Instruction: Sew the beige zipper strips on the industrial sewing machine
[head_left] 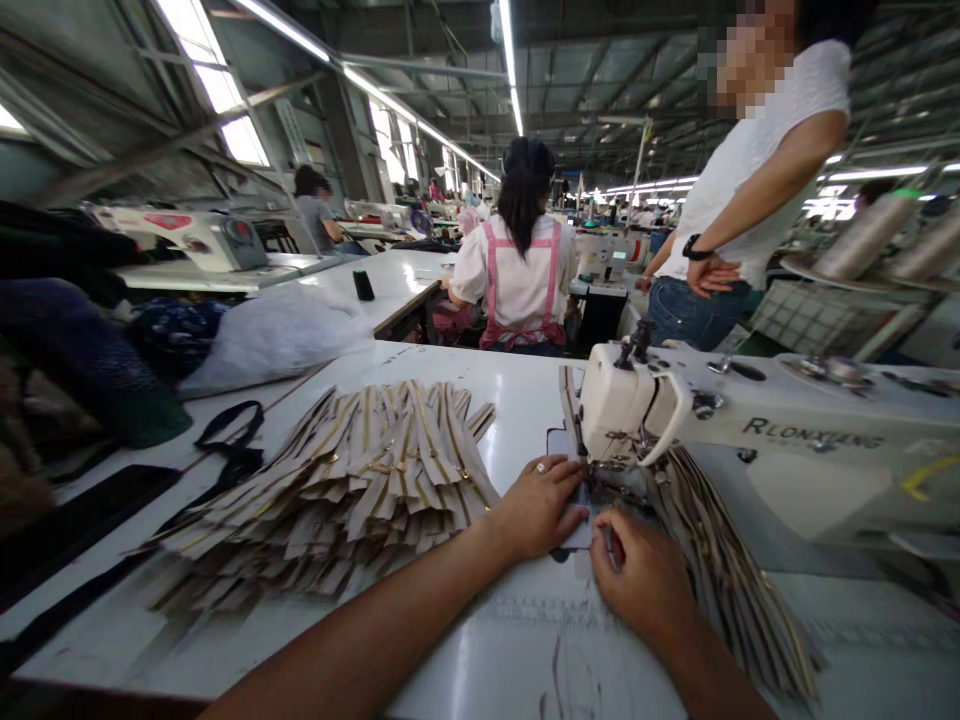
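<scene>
My left hand [544, 505], with a ring on one finger, lies flat on the bed of a white sewing machine [750, 420], its fingertips just left of the presser foot [596, 470]. Curled close in front of the needle area is my right hand [641, 570], thumb and fingers drawn together; what they grip, if anything, is hidden. A grey zipper strip [568, 400] runs out behind the machine head. Left of my hands spreads a big pile of grey zippers [390, 470] with gold teeth. More zippers [720, 560] hang in a bundle beyond my right hand, under the machine arm.
A black strap [232, 440] and a dark flat object [97, 520] lie at the left, near a clear plastic bag [277, 335]. A black thread cone [363, 286] stands on the table ahead. One person [521, 260] sits in front; another [750, 190] stands at the right.
</scene>
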